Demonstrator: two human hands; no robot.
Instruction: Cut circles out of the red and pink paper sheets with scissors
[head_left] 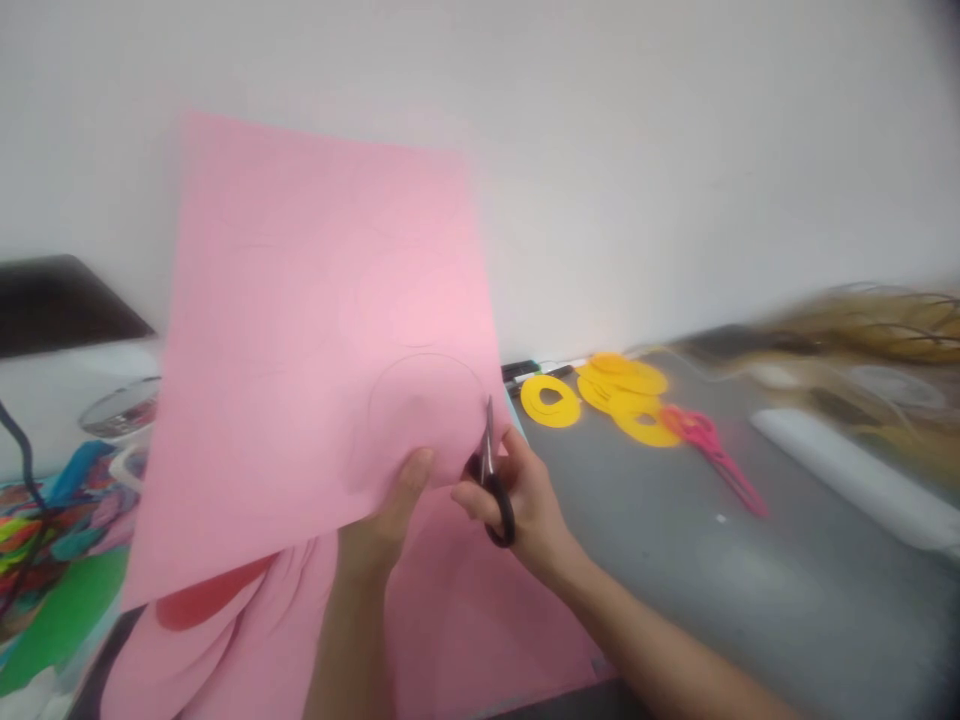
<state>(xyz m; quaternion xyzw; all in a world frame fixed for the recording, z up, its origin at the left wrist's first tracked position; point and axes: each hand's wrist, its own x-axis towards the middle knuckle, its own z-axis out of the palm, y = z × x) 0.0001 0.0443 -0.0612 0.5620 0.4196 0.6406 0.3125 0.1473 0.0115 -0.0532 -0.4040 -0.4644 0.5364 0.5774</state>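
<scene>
A large pink paper sheet point(300, 300) stands raised in front of me, with faint round outlines drawn on it. My left hand point(390, 510) grips its lower edge, thumb on the near face and the other fingers hidden behind. In my right hand point(525, 495) is a pair of black-handled scissors point(491, 470), its blades pointing up at the sheet's lower right edge, beside a drawn circle. Whether the blades are parted I cannot tell. Below my hands lies more pink paper point(465, 610), and several cut pink pieces point(195, 650) with a red one point(214, 595) lie at the lower left.
Yellow paper rings point(551, 402) and pink scissors point(716, 455) lie on the grey table point(637, 560), with markers point(540, 370) by the wall. A white roll point(855, 475) is at the right. Colourful craft pieces point(45, 530) and a green sheet point(71, 610) sit at the left.
</scene>
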